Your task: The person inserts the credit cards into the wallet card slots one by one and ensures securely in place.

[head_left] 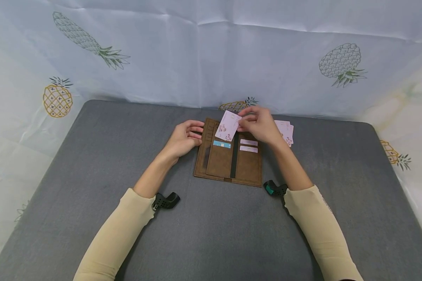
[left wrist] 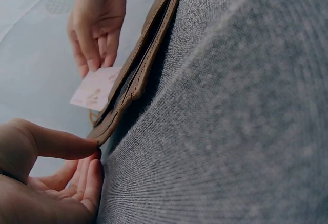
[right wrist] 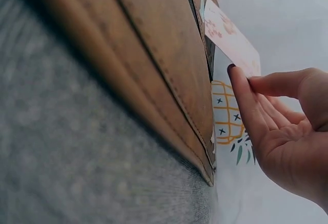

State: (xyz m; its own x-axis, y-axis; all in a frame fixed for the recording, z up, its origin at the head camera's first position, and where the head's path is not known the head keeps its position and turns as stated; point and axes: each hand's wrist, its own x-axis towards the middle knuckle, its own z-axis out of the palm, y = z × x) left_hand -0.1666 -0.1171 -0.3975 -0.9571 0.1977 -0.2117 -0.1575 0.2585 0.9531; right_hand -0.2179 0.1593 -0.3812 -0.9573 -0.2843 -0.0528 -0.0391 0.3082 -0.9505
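A brown wallet [head_left: 247, 168] lies unfolded on the table, with a blue card [head_left: 222, 144] in a left slot and two pink cards [head_left: 248, 149] showing in slots on the right. My right hand [head_left: 257, 123] pinches a pink floral card [head_left: 227, 125] by its right edge, between thumb and fingers, over the wallet's upper left slots. At the wallet's left edge, my left hand [head_left: 185, 139] pinches the cover; in the left wrist view the thumb [left wrist: 77, 146] presses on the brown edge with fingers beneath.
More pink cards [head_left: 285, 132] lie on the grey table [head_left: 102, 164] just right of the wallet, partly behind the right hand. A pale curtain [head_left: 183, 58] printed with pineapples hangs along the table's far edge. Black wrist devices [head_left: 167, 200] sit below both forearms.
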